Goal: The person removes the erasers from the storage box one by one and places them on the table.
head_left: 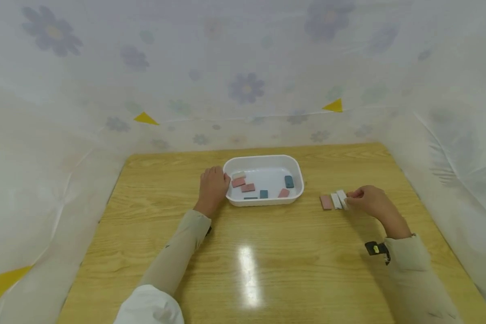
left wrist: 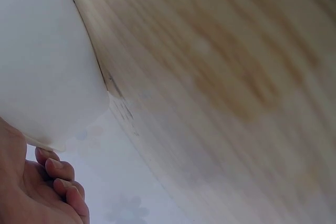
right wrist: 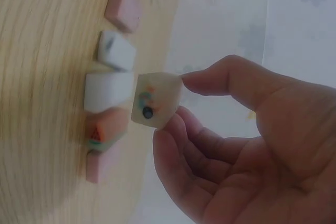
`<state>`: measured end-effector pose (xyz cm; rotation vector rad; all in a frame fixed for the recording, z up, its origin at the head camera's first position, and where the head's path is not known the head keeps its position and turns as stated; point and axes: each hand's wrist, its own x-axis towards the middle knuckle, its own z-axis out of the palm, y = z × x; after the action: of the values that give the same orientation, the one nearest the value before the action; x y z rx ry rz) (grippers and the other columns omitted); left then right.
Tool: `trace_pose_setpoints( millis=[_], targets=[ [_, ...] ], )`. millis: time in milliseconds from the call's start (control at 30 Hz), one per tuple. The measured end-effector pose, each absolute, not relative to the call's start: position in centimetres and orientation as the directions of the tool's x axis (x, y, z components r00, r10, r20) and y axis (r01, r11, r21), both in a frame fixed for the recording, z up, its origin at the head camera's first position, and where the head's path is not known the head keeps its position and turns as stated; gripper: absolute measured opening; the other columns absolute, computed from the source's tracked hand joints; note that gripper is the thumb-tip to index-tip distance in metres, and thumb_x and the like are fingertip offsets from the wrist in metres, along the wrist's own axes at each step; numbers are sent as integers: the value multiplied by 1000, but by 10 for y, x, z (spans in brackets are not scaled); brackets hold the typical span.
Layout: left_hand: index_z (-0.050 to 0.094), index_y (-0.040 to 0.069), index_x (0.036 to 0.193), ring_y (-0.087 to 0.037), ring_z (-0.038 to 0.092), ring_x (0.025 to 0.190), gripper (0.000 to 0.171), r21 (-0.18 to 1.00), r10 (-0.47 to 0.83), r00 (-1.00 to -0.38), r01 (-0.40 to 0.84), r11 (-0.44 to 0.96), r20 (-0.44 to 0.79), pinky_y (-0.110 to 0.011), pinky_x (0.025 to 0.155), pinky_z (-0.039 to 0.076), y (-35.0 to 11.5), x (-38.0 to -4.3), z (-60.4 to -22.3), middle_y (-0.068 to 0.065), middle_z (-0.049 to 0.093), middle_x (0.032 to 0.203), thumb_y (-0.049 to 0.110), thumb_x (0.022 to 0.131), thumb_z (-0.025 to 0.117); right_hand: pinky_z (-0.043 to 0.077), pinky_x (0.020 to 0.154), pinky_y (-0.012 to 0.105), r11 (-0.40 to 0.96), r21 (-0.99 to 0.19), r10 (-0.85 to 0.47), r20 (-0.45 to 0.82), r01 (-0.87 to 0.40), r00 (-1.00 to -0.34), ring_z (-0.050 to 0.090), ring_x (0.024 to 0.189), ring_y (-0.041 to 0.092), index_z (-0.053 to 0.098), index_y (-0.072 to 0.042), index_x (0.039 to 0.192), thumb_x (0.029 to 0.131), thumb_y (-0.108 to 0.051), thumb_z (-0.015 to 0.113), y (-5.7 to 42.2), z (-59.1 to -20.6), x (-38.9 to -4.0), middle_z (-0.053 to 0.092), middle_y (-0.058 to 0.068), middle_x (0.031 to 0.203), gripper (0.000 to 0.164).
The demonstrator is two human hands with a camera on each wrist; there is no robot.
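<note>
My right hand (head_left: 370,201) pinches a small whitish eraser-like block (right wrist: 156,99) between thumb and fingertips; a coloured print and a dark dot mark its face. Beside it on the table stands a row of similar blocks: a pink block (right wrist: 123,8), a white block with a grey mark (right wrist: 116,51), a plain white block (right wrist: 108,91), an orange block with a watermelon print (right wrist: 107,128) and another pink block (right wrist: 101,165). At the left end of a white plastic tray (head_left: 263,202), my left hand (head_left: 213,186) grips the rim, its fingers curled (left wrist: 60,170).
Inside the tray lie several loose blocks, among them a pink block (head_left: 248,187), a teal block (head_left: 289,182) and a whitish block (head_left: 239,175). Flower-patterned sheeting (head_left: 247,121) walls the wooden table (head_left: 291,265) at the back and sides, with yellow tape (head_left: 146,118) on it.
</note>
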<state>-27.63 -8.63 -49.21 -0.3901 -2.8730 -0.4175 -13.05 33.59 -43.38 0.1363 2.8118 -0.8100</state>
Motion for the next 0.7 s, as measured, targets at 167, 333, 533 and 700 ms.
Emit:
trace_pose_setpoints(
  millis=[167, 333, 533, 700],
  targets=[
    [54, 0, 89, -30, 50, 82, 26, 244, 233, -932, 302, 921, 276, -41, 74, 38, -87, -274, -492, -13, 56, 85, 24, 92, 45, 46, 64, 42, 850, -494, 57, -261, 184, -964, 56, 82, 35, 57, 13, 102, 88, -28, 59, 358, -442, -123, 57, 29, 100, 43],
    [54, 0, 88, -30, 50, 81, 25, 242, 233, -932, 303, 922, 279, -41, 73, 37, -86, -274, -491, -13, 55, 84, 23, 91, 45, 46, 62, 41, 864, -471, 58, -261, 180, -964, 57, 76, 30, 62, 11, 93, 85, -25, 60, 372, -453, -116, 61, 25, 92, 37],
    [54, 0, 89, -29, 50, 82, 25, 257, 227, -941, 291, 922, 252, -41, 74, 38, -86, -275, -490, -12, 55, 84, 24, 92, 45, 45, 63, 41, 860, -463, 87, -282, 215, -955, 56, 77, 29, 62, 8, 92, 86, -25, 57, 377, -459, -112, 60, 25, 95, 33],
    [53, 1, 88, -28, 50, 82, 25, 260, 226, -943, 288, 922, 246, -41, 74, 38, -85, -275, -490, -11, 54, 83, 24, 93, 45, 44, 62, 40, 860, -460, 93, -282, 220, -955, 55, 75, 27, 63, 7, 89, 86, -23, 56, 380, -462, -111, 61, 23, 92, 30]
  ],
)
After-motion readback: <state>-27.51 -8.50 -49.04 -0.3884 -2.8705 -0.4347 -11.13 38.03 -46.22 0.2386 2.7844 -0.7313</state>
